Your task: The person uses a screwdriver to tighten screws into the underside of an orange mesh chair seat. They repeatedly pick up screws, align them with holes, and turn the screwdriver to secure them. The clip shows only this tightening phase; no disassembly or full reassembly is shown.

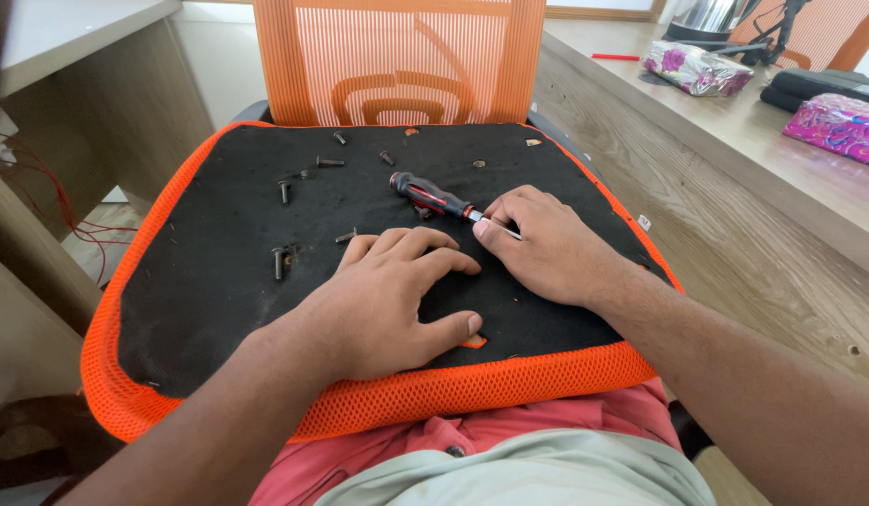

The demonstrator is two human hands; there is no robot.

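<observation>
pinching the screwdriver [432, 195] shaft, right hand [542, 248] fingers closed; left hand [387, 300] flat, open beside it.

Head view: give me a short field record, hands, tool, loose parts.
left hand: flat, palm down on the black seat underside
right hand: fingertips on the metal shaft of the screwdriver
screwdriver: lying on the seat, black and red handle pointing away
bolts: several loose, scattered on the seat's left and far part
seat edge: orange mesh
</observation>
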